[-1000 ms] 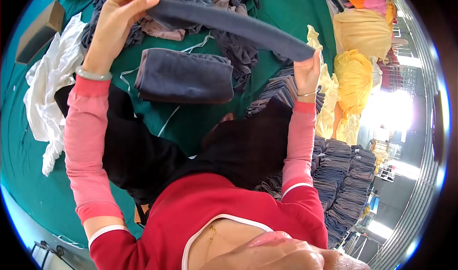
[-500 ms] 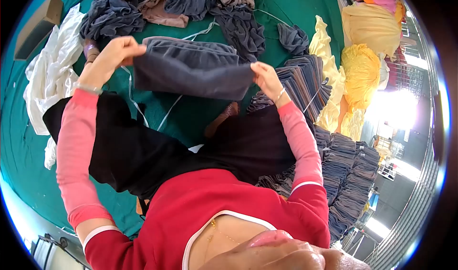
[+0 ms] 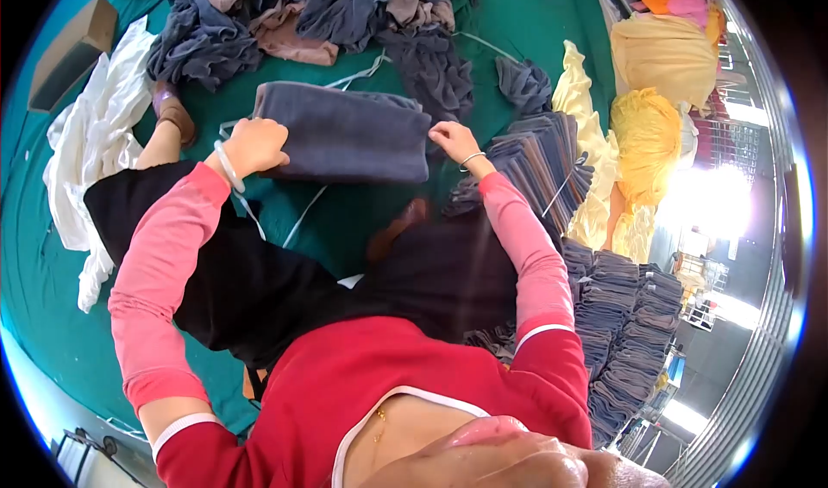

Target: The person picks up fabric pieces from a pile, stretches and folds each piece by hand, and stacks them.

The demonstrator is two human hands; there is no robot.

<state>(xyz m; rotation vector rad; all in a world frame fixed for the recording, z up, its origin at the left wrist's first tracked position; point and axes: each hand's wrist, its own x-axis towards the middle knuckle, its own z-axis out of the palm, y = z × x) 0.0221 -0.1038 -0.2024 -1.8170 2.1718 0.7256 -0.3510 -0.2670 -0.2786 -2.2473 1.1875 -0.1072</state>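
Note:
A stack of folded dark grey cloths point(image 3: 345, 134) lies on the green sheet in front of me, its top cloth flat over the pile. My left hand point(image 3: 256, 147) is closed at the stack's left end, with the fingers curled on the cloth's edge. At the right end my right hand point(image 3: 455, 140) pinches the cloth's corner between thumb and fingers. White ties point(image 3: 306, 216) stick out from under the stack. Above it is a heap of loose grey and brownish cloths point(image 3: 345, 9).
A tied row of folded cloths point(image 3: 539, 165) stands to the right, with more folded stacks point(image 3: 617, 324) below. Yellow fabric point(image 3: 645, 147) lies beyond. White fabric point(image 3: 95, 156) and a cardboard box point(image 3: 73, 53) are at the left on the green sheet point(image 3: 52, 315).
Both hands have come down from holding the grey cloth stretched in the air. That cloth now lies on the stack, and the hands are at its two ends.

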